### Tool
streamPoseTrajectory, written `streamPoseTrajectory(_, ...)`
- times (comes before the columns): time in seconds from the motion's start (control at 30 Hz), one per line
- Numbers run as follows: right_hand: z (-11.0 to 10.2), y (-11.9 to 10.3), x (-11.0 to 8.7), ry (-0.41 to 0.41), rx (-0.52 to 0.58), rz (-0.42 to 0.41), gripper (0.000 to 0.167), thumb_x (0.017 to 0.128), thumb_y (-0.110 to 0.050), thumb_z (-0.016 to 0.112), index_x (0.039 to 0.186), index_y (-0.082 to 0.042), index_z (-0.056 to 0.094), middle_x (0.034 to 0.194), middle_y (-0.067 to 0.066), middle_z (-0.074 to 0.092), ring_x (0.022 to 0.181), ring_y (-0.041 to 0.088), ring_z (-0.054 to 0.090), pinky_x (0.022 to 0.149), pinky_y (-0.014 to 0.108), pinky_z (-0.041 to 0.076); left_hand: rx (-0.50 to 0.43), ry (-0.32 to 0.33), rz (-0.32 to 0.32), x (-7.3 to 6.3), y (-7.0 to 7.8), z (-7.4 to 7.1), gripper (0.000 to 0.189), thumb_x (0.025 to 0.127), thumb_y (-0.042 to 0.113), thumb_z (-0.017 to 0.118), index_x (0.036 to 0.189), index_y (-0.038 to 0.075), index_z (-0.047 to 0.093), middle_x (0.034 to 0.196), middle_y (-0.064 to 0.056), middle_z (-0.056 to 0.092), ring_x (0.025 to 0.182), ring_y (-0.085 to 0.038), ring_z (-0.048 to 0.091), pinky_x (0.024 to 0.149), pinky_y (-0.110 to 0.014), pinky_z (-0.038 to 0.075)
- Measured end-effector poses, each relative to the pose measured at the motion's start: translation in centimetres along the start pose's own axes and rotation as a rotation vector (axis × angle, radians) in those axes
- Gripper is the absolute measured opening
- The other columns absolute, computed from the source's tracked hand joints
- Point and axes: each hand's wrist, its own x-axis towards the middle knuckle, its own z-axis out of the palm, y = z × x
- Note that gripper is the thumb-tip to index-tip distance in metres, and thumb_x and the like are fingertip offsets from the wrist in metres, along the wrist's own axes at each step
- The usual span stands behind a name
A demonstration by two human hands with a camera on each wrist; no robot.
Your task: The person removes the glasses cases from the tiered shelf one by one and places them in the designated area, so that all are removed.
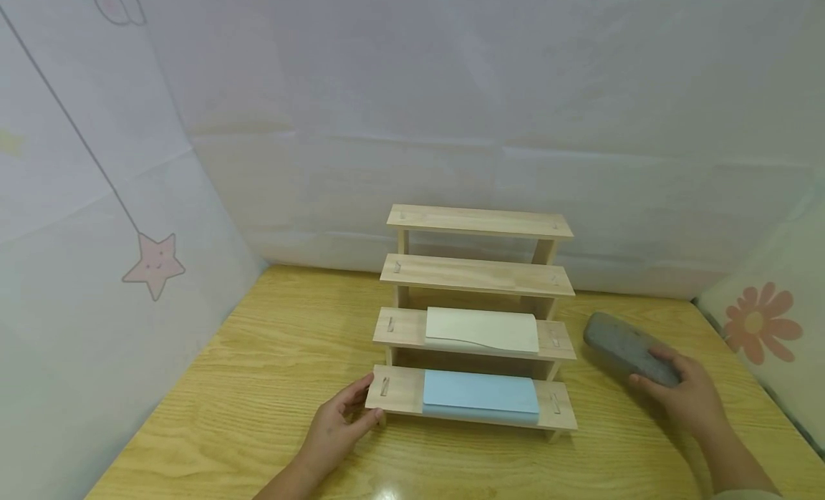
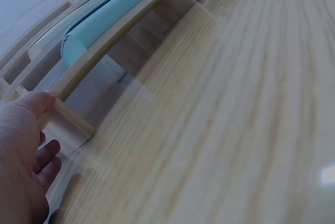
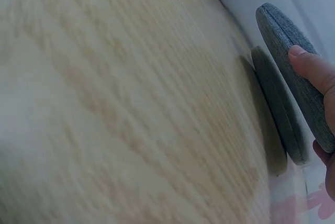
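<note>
A four-step wooden display rack [image 1: 477, 274] stands on the table. My left hand [image 1: 338, 421] grips the left end of its lowest step, thumb at the front corner; in the left wrist view the other fingers [image 2: 48, 157] curl loosely below. On that step lies a light blue glasses case [image 1: 480, 392], and on the step above a cream one [image 1: 482, 328]. To the right of the rack, my right hand [image 1: 692, 396] holds a grey fabric glasses case [image 1: 621, 342] by its near end, thumb on one side. A second dark grey case [image 3: 280, 106] shows behind it in the right wrist view.
The two upper steps [image 1: 477, 220] of the rack are bare wood. Behind the wood-grain table [image 1: 290, 328] hangs a pale cloth backdrop [image 1: 451, 77], with side panels printed with a star [image 1: 155, 263] and a flower [image 1: 763, 322].
</note>
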Motion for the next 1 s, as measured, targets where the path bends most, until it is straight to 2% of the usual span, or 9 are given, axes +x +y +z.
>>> streamPoseTrajectory(0.23, 0.6, 0.6, -0.1, -0.018, 0.008, 0.026, 0.08, 0.087, -0.041, 0.073, 0.143, 0.006, 0.041, 0.144, 0.043, 0.03, 0.125, 0.066, 0.029, 0.096, 0.075, 0.028, -0.005, -0.005, 0.005, -0.1, 0.1, 0.0, 0.06, 0.084, 0.024, 0.078, 0.138, 0.012, 0.056, 0.131, -0.011, 0.064, 0.116, -0.024, 0.063, 0.088, -0.025, 0.054)
streamPoseTrajectory(0.53, 1.3, 1.1, -0.3, -0.01, 0.001, 0.03, 0.078, 0.086, -0.04, 0.075, 0.141, 0.005, 0.043, 0.141, 0.043, 0.034, 0.125, 0.065, 0.032, 0.096, 0.075, 0.03, 0.014, -0.001, 0.012, 0.0, -0.1, 0.0, 0.061, 0.083, 0.024, 0.079, 0.138, 0.01, 0.056, 0.13, -0.011, 0.064, 0.116, -0.026, 0.063, 0.087, -0.021, 0.053)
streamPoseTrajectory(0.83, 1.2, 1.1, -0.3, -0.054, -0.048, 0.078, 0.081, 0.087, -0.044, 0.073, 0.144, 0.003, 0.039, 0.141, 0.043, 0.032, 0.123, 0.064, 0.031, 0.094, 0.074, 0.031, 0.011, 0.008, -0.002, 0.0, -0.2, 0.1, 0.061, 0.082, 0.024, 0.08, 0.137, 0.011, 0.057, 0.132, -0.009, 0.063, 0.117, -0.027, 0.062, 0.088, -0.02, 0.053)
streamPoseTrajectory(1.0, 1.5, 1.3, -0.3, -0.029, -0.054, 0.06, 0.079, 0.087, -0.042, 0.074, 0.143, 0.003, 0.041, 0.139, 0.042, 0.034, 0.122, 0.063, 0.033, 0.093, 0.074, 0.032, 0.011, 0.009, 0.001, 0.0, -0.3, 0.1, 0.061, 0.082, 0.024, 0.08, 0.137, 0.011, 0.057, 0.132, -0.009, 0.063, 0.117, -0.027, 0.063, 0.087, -0.02, 0.053)
